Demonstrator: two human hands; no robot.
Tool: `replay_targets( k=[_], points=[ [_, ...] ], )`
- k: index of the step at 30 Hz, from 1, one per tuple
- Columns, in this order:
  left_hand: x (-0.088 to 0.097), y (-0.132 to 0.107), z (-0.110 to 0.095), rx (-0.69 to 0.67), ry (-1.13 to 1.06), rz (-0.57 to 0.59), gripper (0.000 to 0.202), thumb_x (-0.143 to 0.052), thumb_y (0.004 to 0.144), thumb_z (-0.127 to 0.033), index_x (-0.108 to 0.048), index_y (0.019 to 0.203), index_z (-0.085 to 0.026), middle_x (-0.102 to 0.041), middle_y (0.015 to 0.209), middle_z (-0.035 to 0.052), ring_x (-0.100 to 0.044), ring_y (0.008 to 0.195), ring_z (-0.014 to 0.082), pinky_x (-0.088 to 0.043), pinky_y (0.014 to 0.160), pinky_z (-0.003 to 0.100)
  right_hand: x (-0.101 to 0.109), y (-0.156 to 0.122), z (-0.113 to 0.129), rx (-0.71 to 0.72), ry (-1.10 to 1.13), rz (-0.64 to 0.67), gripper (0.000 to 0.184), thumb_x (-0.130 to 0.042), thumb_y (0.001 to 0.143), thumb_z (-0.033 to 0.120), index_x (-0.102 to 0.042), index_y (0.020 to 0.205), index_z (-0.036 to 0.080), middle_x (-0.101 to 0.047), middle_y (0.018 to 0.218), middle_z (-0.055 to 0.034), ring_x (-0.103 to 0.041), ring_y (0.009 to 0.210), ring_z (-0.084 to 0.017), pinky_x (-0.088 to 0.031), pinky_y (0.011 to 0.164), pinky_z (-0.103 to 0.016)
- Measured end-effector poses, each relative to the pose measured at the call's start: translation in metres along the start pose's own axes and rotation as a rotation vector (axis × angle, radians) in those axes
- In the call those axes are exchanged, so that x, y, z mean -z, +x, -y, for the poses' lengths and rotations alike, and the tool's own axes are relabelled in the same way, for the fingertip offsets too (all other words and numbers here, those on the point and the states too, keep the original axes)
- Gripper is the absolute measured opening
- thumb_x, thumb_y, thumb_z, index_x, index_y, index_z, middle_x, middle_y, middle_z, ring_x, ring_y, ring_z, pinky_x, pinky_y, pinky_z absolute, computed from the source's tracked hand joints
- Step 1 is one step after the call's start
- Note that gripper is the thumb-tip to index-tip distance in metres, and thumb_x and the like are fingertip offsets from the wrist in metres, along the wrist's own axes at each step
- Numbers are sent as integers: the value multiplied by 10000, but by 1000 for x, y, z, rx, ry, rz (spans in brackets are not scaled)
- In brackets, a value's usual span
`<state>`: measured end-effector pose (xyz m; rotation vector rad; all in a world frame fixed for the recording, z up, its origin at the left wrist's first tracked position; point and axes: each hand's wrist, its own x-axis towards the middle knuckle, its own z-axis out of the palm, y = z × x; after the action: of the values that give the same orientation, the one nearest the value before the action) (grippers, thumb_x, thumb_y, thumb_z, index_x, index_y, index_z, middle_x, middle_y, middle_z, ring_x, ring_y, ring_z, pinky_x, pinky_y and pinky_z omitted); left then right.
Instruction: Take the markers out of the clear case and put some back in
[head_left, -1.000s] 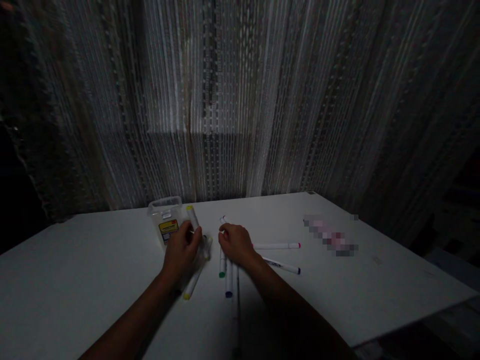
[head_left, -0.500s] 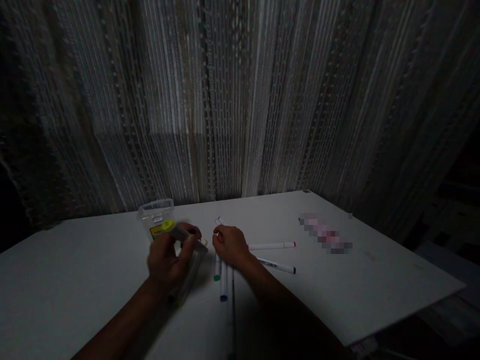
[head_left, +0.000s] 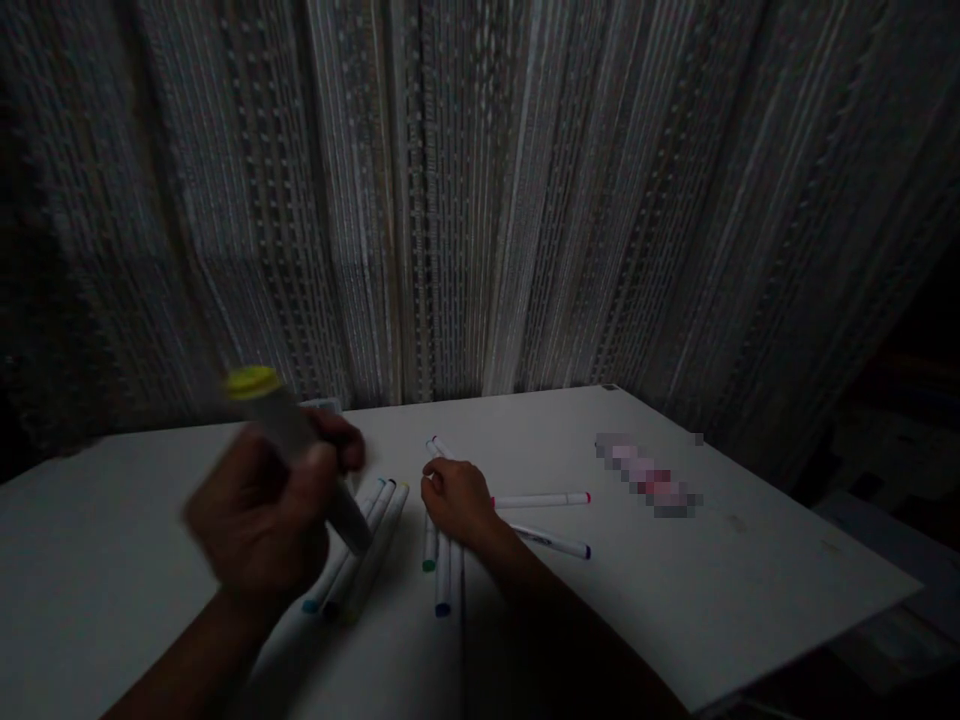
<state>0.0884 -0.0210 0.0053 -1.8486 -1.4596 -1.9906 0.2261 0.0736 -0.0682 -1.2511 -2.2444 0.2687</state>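
Marker (head_left: 279,420), pale with a yellow end uppermost, tilted and blurred, is grasped between the thumb and fingers of my left hand (head_left: 259,515), above the tabletop (head_left: 525,425) and leaning toward its left edge. Below it, three slanting markers (head_left: 386,527) lie side by side, their ends teal, black and yellow. My right hand (head_left: 459,497) rests with curled fingers over white markers (head_left: 443,570), whose green and blue ends point to the near edge; whether it grips them I cannot tell. Just beside my right wrist, a pink-ended marker (head_left: 544,500) and a blue-ended marker (head_left: 555,542) point toward the right edge. Nearer that edge lies a pixelated pinkish object (head_left: 649,475). Near the far edge, a clear container (head_left: 322,404) shows only its rim behind my left hand; beyond hangs a striped curtain (head_left: 465,200).
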Motion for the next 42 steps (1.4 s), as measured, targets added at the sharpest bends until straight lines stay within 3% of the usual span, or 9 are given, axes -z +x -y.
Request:
replay_targets(
  k=[4,7,10,19,26,32,37,42],
  points=[
    [-16,-23,29,52,84,180,272,-472,770,-414,-577,695,-175,-598,590,-2,-550,535,123,-449,494,228,-3,0,1,15,7,-9,256,-438,804,281,-651,921,198,-685,749,-37,-611,715,-150,-371,645,-240],
    [-20,-39,55,73,139,261,256,-469,768,-392,-581,716,-167,-623,624,8,-571,566,129,-441,518,218,-4,0,3,23,14,-1,262,-435,802,281,-651,923,197,-687,752,-39,-612,717,-149,-372,653,-242],
    [-17,-45,65,56,142,281,255,-467,779,-387,-592,767,-164,-633,654,12,-582,594,132,-445,549,215,-4,-1,3,19,11,9,266,-433,800,284,-651,926,197,-688,762,-40,-613,718,-153,-372,646,-245],
    [-17,-46,67,106,103,294,271,-471,776,-394,-604,803,-159,-629,670,18,-577,603,135,-446,548,219,-1,-1,5,21,-12,61,283,-436,805,296,-648,963,195,-693,818,-46,-616,784,-161,-382,695,-247],
    [-17,-38,58,92,138,200,298,-458,769,-419,-594,772,-154,-591,603,4,-547,555,126,-422,521,217,2,-3,8,8,0,66,267,-442,801,276,-655,944,203,-694,808,-40,-617,777,-152,-379,677,-234],
    [-28,-22,45,57,109,130,279,-455,777,-410,-577,789,-159,-568,601,-6,-531,557,118,-411,526,212,1,-4,8,15,13,36,253,-437,791,248,-662,897,202,-695,805,-40,-620,752,-146,-370,636,-225],
    [-30,-32,57,124,137,148,273,-450,781,-412,-572,778,-167,-559,582,-14,-514,547,118,-401,520,212,-1,-3,6,25,-5,41,248,-444,779,226,-664,890,203,-696,828,-42,-620,771,-150,-378,652,-226],
    [-21,-39,67,97,169,165,275,-462,778,-411,-580,778,-162,-561,592,-12,-505,543,114,-390,519,213,-3,-3,5,67,-11,26,249,-441,794,253,-664,890,200,-694,818,-46,-618,766,-159,-383,661,-237]
  ],
)
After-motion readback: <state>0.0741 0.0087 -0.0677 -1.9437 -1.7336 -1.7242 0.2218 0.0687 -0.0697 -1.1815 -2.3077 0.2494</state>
